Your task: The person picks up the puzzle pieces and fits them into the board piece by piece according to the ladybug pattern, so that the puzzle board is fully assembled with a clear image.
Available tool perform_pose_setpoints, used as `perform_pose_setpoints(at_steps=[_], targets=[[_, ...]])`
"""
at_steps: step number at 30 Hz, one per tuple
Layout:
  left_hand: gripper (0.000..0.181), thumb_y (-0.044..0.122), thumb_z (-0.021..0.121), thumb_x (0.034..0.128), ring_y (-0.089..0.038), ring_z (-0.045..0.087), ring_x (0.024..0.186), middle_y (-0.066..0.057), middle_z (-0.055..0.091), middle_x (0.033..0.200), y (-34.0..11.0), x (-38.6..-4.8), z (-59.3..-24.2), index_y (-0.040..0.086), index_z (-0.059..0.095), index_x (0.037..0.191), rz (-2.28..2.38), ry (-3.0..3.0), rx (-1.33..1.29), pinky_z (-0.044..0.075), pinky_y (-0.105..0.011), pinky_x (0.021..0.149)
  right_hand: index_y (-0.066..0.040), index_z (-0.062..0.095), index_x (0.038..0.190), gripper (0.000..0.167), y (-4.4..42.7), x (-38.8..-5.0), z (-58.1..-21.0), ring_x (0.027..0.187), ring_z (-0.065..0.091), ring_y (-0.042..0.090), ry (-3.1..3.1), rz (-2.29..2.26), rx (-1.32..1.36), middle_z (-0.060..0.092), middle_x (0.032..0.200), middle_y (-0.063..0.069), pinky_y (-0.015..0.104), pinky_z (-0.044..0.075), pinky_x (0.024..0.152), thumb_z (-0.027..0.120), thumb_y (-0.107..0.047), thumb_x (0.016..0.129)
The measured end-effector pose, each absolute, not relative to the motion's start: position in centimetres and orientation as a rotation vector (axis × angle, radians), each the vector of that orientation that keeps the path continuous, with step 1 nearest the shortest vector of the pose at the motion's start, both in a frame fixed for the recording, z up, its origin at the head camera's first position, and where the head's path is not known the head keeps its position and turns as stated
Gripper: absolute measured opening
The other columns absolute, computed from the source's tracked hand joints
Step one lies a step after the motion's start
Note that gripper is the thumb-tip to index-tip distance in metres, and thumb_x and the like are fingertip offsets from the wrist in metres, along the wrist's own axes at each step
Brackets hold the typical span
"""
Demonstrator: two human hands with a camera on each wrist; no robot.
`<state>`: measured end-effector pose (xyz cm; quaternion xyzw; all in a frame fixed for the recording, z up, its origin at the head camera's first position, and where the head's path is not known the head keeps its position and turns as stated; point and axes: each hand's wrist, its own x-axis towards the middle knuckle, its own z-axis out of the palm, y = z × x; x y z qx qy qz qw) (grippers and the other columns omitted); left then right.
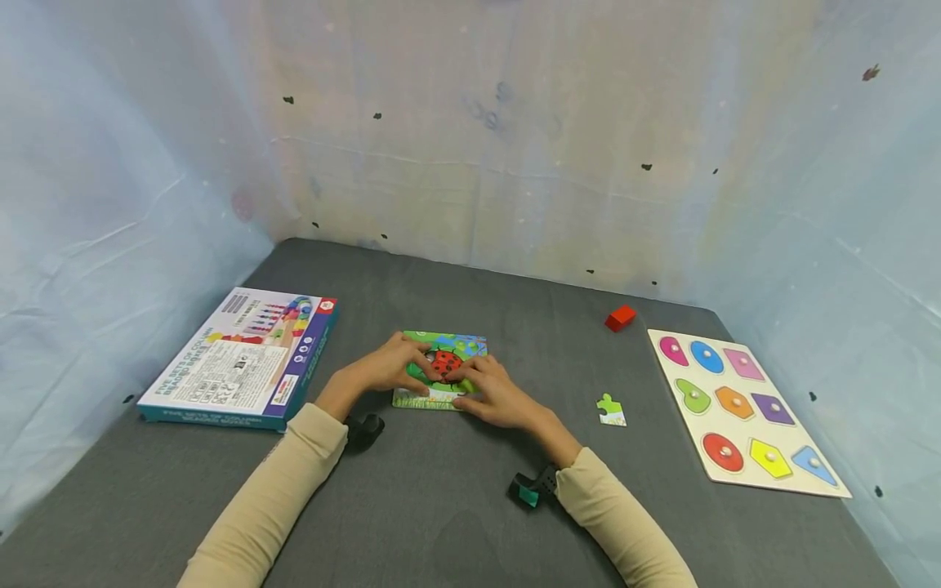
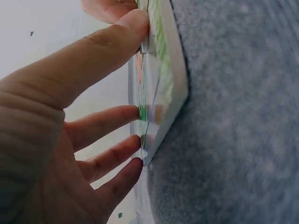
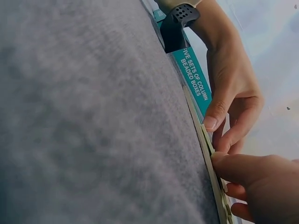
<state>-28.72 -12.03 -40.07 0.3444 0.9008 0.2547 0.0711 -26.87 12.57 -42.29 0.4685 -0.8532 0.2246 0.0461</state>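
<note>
A ladybug jigsaw puzzle point(image 1: 448, 341) in a flat tray lies on the dark table in front of me. My left hand point(image 1: 391, 365) reaches over its left side; in the left wrist view the fingers are spread and fairly straight, with their tips on the puzzle face. The left thumb point(image 2: 105, 58) presses on a piece whose edge stands slightly raised. My right hand point(image 1: 502, 396) rests on the right side, its thumb point(image 3: 240, 168) near the tray's lower edge and its fingertips on the pieces. Both hands partly hide the picture.
A loose green-and-white puzzle piece point(image 1: 611, 411) lies to the right. Farther off are a red block point(image 1: 621, 318) and a shape board point(image 1: 702, 392) with knobbed pieces. A flat teal-edged box point(image 1: 243, 355) lies at the left. Dark straps point(image 1: 532, 488) sit at the wrists.
</note>
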Motion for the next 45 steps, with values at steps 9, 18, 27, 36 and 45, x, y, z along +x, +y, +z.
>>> perform_pose_setpoints(at_steps=[9,18,27,36,45], targets=[[0.025,0.031,0.077,0.0757,-0.036,0.036,0.122,-0.014,0.047,0.138,-11.8,-28.5,-40.2,0.022,0.075,0.098,0.756,2.713,1.018,0.035,-0.052,0.095,-0.01,0.057,0.126,0.041,13.6,-26.4,-42.3,0.117,0.045,0.019,-2.526,0.66,1.568,0.056,0.126,0.005,0.041,0.036,0.098,0.063,-0.028,0.09],[0.025,0.032,0.076,0.0766,-0.036,0.034,0.124,-0.014,0.045,0.14,-11.9,-28.6,-40.1,0.022,0.074,0.1,0.753,2.717,1.021,0.035,-0.054,0.096,-0.007,0.063,0.119,0.034,14.1,-26.9,-42.5,0.112,0.049,0.024,-2.443,0.806,1.586,0.063,0.118,0.003,0.039,0.038,0.095,0.066,-0.022,0.088],[0.023,0.037,0.076,0.0752,-0.037,0.033,0.125,-0.014,0.045,0.139,-11.7,-28.5,-39.9,0.025,0.074,0.095,0.758,2.729,0.999,0.033,-0.057,0.096,-0.008,0.072,0.099,0.018,13.2,-27.6,-42.8,0.101,0.055,0.02,-2.355,0.902,1.488,0.069,0.1,0.004,0.038,0.038,0.093,0.071,-0.017,0.083],[0.029,0.045,0.077,0.0708,-0.04,0.033,0.125,-0.016,0.045,0.139,-11.6,-28.4,-39.8,0.026,0.073,0.093,0.704,2.748,0.998,0.034,-0.059,0.095,-0.01,0.073,0.093,0.017,12.7,-27.4,-43.2,0.096,0.053,0.02,-2.377,0.928,1.412,0.069,0.101,0.006,0.037,0.039,0.089,0.075,-0.018,0.078],[0.025,0.046,0.076,0.072,-0.04,0.032,0.126,-0.015,0.045,0.137,-11.6,-28.4,-40.1,0.027,0.071,0.088,0.694,2.76,1.016,0.033,-0.06,0.094,-0.01,0.071,0.09,0.014,12.5,-27.7,-43.3,0.094,0.054,0.016,-2.378,0.927,1.43,0.067,0.1,0.005,0.035,0.038,0.086,0.074,-0.018,0.08]])
